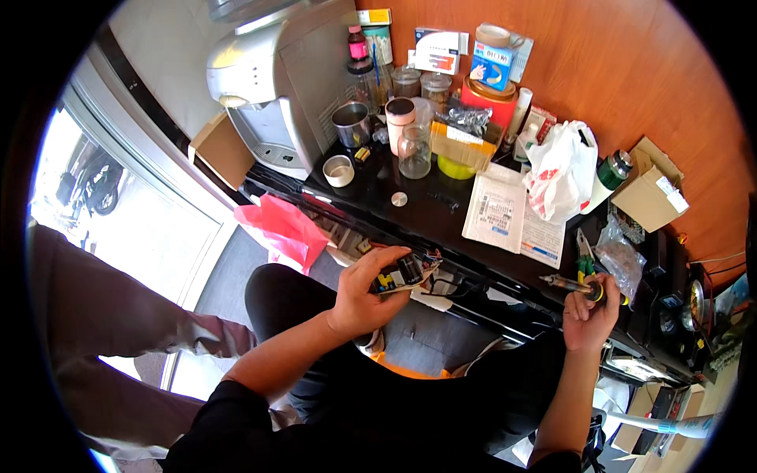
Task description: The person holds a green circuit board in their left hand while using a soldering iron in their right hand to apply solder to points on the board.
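My left hand (361, 293) is closed around the edges of a circuit board (402, 274) with black and yellow parts on it, held above my lap near the front of the dark table. In my right hand (590, 322) is a soldering iron (569, 284) with a black and yellow grip, its metal tip pointing left, well apart from the board. Just behind that hand lie pliers (584, 256) with green and yellow handles. A clear plastic bag (620, 260) sits right of the pliers. The fingers' undersides hide part of the board.
On the dark table (430, 217) stand a water dispenser (272, 87), a glass jar (414, 152), a metal cup (338, 170) and a white plastic bag (561, 169). A pink bag (284, 235) hangs by an open drawer. Another person's legs (126, 323) are at left.
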Demonstrator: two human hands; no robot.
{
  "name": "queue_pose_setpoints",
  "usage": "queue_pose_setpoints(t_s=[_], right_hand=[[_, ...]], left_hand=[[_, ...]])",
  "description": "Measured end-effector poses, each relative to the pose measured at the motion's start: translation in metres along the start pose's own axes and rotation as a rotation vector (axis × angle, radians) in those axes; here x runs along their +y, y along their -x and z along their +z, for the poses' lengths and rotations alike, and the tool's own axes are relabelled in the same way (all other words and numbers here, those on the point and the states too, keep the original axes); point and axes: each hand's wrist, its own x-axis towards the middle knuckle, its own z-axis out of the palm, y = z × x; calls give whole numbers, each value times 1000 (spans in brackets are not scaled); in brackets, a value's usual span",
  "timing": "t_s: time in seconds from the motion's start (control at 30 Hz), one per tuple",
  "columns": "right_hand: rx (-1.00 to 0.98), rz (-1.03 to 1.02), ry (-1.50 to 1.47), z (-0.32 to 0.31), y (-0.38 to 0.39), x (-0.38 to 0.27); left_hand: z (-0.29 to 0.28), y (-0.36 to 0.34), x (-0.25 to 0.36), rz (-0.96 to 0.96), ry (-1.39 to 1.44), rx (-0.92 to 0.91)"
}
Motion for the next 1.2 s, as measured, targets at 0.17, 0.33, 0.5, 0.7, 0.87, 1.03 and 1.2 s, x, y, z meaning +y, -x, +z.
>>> queue_pose_setpoints(t_s=[0.17, 0.33, 0.5, 0.7, 0.87, 1.03, 1.2], right_hand=[[-1, 39, -66, 9, -3, 8], [-180, 13, -126, 6, -6, 8], [-85, 2, -84, 16, -2, 13], [-113, -51, 51, 18, -9, 25], [76, -11, 153, 50, -16, 47], [23, 35, 257, 63, -23, 65], [-6, -39, 320, 63, -36, 85]], left_hand=[[-8, -35, -9, -416, 517, -197], [-11, -69, -35, -922, 1126, -353], [3, -68, -54, -949, 1258, -372], [6, -65, -47, -961, 1220, -439], [8, -61, -49, -1004, 1205, -476], [8, -56, -51, -1057, 1252, -510], [6, -56, -52, -1082, 1245, -587]])
